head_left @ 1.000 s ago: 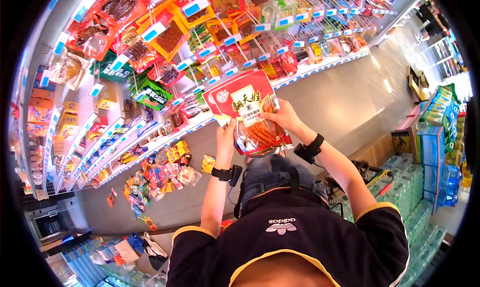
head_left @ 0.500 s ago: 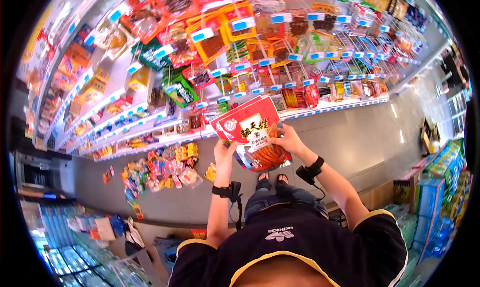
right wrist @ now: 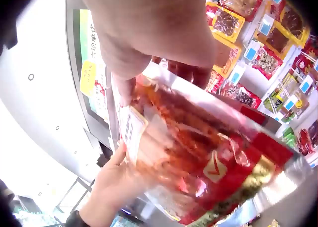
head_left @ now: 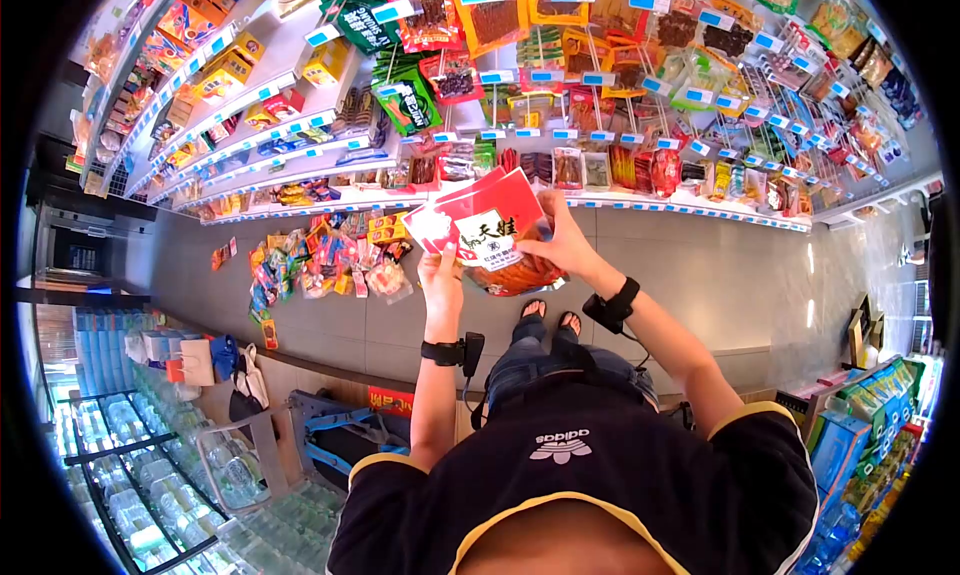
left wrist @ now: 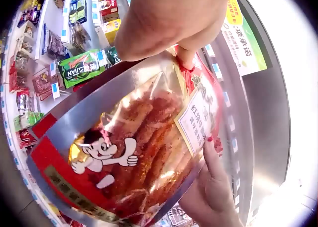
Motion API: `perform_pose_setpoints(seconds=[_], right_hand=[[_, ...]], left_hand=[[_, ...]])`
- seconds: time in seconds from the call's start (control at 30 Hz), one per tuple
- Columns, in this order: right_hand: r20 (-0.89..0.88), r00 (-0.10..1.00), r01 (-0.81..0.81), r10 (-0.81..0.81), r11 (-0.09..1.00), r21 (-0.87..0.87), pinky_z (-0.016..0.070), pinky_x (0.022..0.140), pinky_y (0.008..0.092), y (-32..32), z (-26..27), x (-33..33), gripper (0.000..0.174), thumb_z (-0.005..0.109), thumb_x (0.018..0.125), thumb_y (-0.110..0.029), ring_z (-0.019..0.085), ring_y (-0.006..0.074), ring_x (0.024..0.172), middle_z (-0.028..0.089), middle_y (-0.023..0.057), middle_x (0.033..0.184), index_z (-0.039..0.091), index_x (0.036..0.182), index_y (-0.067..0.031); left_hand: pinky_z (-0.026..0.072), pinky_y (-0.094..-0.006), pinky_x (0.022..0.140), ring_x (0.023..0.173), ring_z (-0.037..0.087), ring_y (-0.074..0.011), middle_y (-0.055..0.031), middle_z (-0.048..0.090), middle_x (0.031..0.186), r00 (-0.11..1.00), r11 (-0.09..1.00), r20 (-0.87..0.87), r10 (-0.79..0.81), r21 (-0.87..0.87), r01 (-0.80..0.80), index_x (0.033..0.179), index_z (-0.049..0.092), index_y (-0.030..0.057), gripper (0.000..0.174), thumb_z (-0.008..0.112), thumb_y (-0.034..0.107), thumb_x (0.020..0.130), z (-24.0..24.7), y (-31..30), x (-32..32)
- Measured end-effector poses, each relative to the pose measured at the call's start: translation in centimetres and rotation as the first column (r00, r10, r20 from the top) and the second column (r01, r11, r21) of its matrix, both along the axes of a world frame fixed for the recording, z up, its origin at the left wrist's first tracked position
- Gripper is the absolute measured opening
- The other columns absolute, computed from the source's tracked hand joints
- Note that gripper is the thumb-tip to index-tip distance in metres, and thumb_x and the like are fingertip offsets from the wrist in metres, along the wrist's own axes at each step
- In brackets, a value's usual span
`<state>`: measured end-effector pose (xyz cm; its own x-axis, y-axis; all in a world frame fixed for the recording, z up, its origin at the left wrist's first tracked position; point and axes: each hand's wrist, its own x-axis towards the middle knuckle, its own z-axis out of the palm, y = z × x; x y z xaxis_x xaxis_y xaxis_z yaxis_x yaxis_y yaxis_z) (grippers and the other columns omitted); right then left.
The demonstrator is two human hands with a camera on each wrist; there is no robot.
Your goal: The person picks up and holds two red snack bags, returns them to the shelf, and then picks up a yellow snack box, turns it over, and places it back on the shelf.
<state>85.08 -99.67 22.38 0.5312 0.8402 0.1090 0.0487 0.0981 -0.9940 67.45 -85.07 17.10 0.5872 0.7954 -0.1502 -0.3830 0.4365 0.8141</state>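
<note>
Red snack bags [head_left: 480, 210], at least two overlapping, are held up in front of the person's body. My left hand [head_left: 441, 287] grips their left edge, thumb lying on the front. The right hand [head_left: 566, 243] pinches the opposite edge, its thumb on the pale label. Through the clear window of the front bag [left wrist: 144, 142], reddish-brown strips show in the left wrist view, beside a cartoon figure. From the right wrist, the same bag [right wrist: 184, 132] shows its silvery edge, and the left hand [right wrist: 112, 187] at the far side is partly hidden behind it.
Store shelves [head_left: 700, 207] with hanging snack packets curve around the front. A pile of loose packets [head_left: 325, 260] lies on the floor at left. Bottled water packs [head_left: 130, 475] stand behind at left, beside a cart [head_left: 345, 430]. Boxes [head_left: 860, 420] are stacked at right.
The head view has turned, so shelves and floor pile shift rightward. Both hands keep hold of the bags, which tilt until their lower window looks foreshortened.
</note>
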Motion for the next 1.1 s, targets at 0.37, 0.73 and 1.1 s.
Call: perform_pose_setpoints(seconds=[0.37, 0.73, 1.1], right_hand=[[-0.186, 0.982, 0.020, -0.028, 0.999, -0.045, 0.0466, 0.073, 0.0253, -0.9, -2.5, 0.5, 0.023, 0.067, 0.081, -0.014, 0.057, 0.0078, 0.079, 0.066, 0.0025, 0.087, 0.062, 0.098, 0.0010], [-0.360, 0.897, 0.228, -0.258, 0.966, -0.124, 0.0475, 0.070, 0.0241, -4.8, -3.6, 1.5, 0.025, 0.065, 0.082, -0.011, 0.059, 0.0083, 0.078, 0.065, 0.0055, 0.089, 0.060, 0.101, 0.0041], [-0.329, 0.922, 0.192, -0.205, 0.979, -0.072, 0.0470, 0.071, 0.0248, -4.2, -3.9, 1.1, 0.026, 0.066, 0.081, -0.011, 0.058, 0.0080, 0.081, 0.065, 0.0048, 0.091, 0.059, 0.103, 0.0018]], left_hand=[[0.0480, -0.0262, 0.075, 0.084, 0.060, -0.0119, -0.0047, 0.063, 0.095, 0.991, 0.994, -0.085, -0.105, -0.027, 0.103, 0.100, 0.057, 0.0024, 0.014, 0.058, 0.004, 0.086, -1.5, -2.5, 0.1], [0.0463, -0.0232, 0.068, 0.076, 0.060, -0.0087, -0.0041, 0.065, 0.087, 0.933, 0.952, -0.241, -0.266, 0.090, 0.294, 0.089, 0.063, -0.0015, 0.011, 0.065, 0.002, 0.079, -1.9, -6.1, 4.5], [0.0437, -0.0214, 0.056, 0.064, 0.055, -0.0053, -0.0014, 0.064, 0.078, 0.939, 0.981, -0.317, -0.133, 0.092, 0.170, 0.087, 0.063, -0.0019, 0.011, 0.060, 0.009, 0.086, -2.4, -6.0, 5.0]])
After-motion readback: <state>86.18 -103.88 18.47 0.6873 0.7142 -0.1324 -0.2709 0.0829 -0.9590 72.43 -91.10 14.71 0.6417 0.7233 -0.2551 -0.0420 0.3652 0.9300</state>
